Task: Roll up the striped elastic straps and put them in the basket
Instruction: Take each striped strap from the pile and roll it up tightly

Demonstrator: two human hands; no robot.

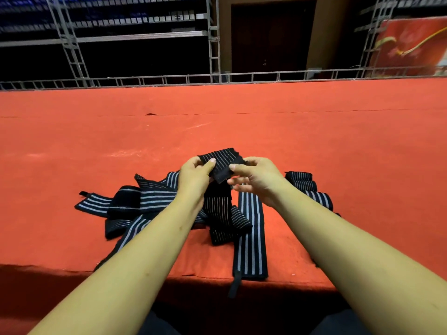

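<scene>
The black, pale-striped elastic strap point(222, 160) is being pinched above the red-clothed counter point(242, 131), in the grip of the left hand point(196, 174) at 9 o'clock and the right hand point(256, 180) at 3. Soft and springy, it is being judged best held taut by its end.

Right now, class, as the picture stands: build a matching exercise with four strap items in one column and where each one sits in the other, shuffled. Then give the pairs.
Things
1. held strap
2. long flat strap
3. rolled straps
4. tangled pile

Places
a. in a row beside the right forearm
b. by the left forearm, on the table's left
c. pinched between left hand and right hand
d. tab end hanging over the red table's near edge

Pairs: 1-c, 2-d, 3-a, 4-b
</scene>
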